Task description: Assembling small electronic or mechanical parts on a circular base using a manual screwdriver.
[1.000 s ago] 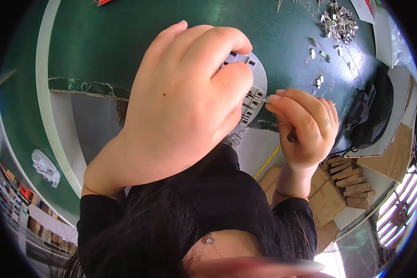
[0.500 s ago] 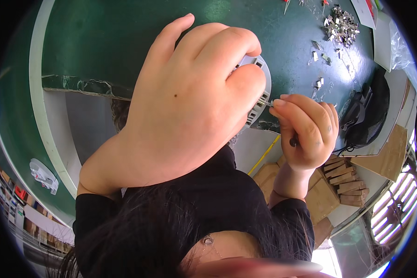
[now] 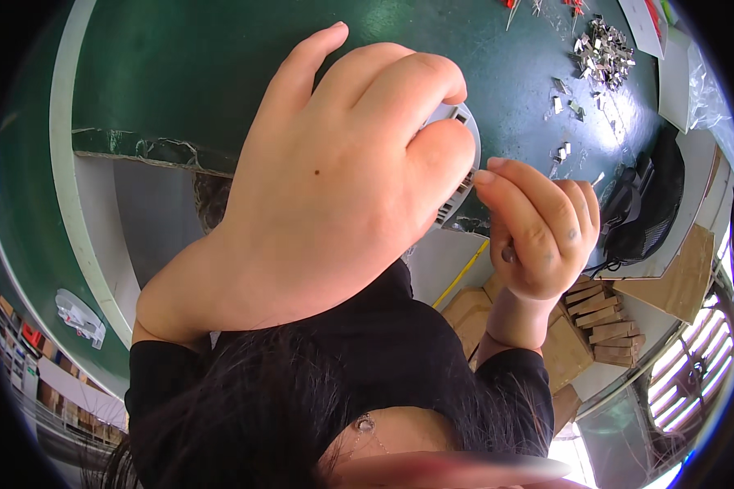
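one light grey slotted housing (image 3: 462, 116) is located at the chipped near edge of the green desk (image 3: 179, 81). the left hand (image 3: 342, 179) is curled over it, index finger and thumb gripping its rim. the right hand (image 3: 538, 220), fingers curled and tips pinched, retains one dark-ended tool (image 3: 509, 254) beside that rim; its working end cannot be distinguished. metal clips (image 3: 603, 53) form one heap toward the far right corner, too dense to count; several lie loose nearer. one black pouch (image 3: 652, 196) bounds the right edge. the left hand obstructs most of the housing. green surface extends leftward to the white edge strip (image 3: 62, 98).
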`<state>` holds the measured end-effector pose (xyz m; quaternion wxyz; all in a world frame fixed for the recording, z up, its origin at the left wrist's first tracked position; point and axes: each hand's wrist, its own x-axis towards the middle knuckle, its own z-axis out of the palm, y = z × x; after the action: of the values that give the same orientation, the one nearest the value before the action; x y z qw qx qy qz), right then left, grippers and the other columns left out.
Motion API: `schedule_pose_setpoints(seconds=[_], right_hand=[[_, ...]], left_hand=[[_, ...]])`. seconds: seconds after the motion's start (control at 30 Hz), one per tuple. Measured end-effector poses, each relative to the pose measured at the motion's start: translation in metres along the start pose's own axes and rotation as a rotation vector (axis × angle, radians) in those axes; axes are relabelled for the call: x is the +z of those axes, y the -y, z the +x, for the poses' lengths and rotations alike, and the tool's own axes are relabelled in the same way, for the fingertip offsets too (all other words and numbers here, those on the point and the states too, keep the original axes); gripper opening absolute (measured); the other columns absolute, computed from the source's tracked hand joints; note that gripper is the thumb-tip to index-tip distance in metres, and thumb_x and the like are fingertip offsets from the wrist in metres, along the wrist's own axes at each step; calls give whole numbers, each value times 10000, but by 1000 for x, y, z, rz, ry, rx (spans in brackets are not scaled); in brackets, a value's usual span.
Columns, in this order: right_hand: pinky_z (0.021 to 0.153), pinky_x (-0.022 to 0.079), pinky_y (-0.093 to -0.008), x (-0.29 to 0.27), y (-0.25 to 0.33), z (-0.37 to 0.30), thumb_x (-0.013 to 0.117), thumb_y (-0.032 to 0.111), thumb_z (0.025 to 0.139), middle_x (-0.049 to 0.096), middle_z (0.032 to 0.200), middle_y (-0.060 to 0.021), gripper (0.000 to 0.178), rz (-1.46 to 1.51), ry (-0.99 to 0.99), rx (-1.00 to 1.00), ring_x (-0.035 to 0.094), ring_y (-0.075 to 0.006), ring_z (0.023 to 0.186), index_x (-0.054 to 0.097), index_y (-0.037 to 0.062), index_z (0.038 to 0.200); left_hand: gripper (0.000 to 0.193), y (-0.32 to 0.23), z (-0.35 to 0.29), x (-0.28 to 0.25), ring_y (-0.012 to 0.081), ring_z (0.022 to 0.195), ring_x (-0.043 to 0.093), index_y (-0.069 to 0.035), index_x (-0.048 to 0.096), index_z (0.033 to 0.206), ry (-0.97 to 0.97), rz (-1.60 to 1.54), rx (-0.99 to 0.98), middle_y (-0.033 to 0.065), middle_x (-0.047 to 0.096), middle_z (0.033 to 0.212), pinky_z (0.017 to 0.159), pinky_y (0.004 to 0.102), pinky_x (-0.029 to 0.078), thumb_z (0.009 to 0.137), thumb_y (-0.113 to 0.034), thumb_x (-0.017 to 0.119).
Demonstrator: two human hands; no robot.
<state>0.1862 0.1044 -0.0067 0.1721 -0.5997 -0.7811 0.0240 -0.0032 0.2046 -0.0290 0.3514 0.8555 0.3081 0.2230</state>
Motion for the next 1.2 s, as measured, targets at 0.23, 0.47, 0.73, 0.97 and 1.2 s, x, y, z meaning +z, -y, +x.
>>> schedule_pose_setpoints(seconds=[0.23, 0.47, 0.73, 0.97, 1.2], right_hand=[[581, 389, -307, -19, 27, 23, 739, 14, 687, 690, 847, 7, 234, -141, 164, 141, 573, -159, 618, 687, 136, 880], [588, 388, -306, -33, 46, 35, 712, 72, 735, 684, 906, 13, 290, -370, 405, 166, 597, -148, 656, 696, 130, 1019], [592, 418, -297, -43, 37, -12, 724, 63, 774, 684, 950, -24, 514, -155, 376, 180, 610, -162, 674, 668, 121, 1282], [586, 474, -329, -27, 31, -24, 803, 28, 737, 683, 872, -39, 260, 302, -66, 329, 629, -207, 661, 719, 58, 981], [613, 482, -329, -39, 34, -7, 794, 52, 777, 686, 849, -28, 159, 102, 130, 266, 632, -180, 657, 715, 70, 913]], left_hand=[[205, -4, 2, -4, 304, 1033, 647, -73, 565, 765, 14, -4, 18, 71, 654, 1142, 996, 564, 456, 675, 16, 726], [183, 0, 12, -6, 329, 1095, 639, -68, 573, 801, 73, 7, 70, 98, 656, 1170, 1023, 556, 440, 711, 19, 707], [169, -7, -2, 1, 335, 1090, 626, -59, 577, 834, 91, -33, 169, 115, 658, 1201, 1057, 522, 423, 743, 28, 691], [175, -27, -20, 0, 339, 1069, 615, -55, 577, 834, -5, -28, 131, 111, 657, 1206, 1058, 495, 426, 741, 33, 696], [187, -30, -24, 4, 337, 1062, 623, -61, 577, 833, -51, -28, 123, 102, 658, 1210, 1051, 505, 427, 735, 38, 702]])
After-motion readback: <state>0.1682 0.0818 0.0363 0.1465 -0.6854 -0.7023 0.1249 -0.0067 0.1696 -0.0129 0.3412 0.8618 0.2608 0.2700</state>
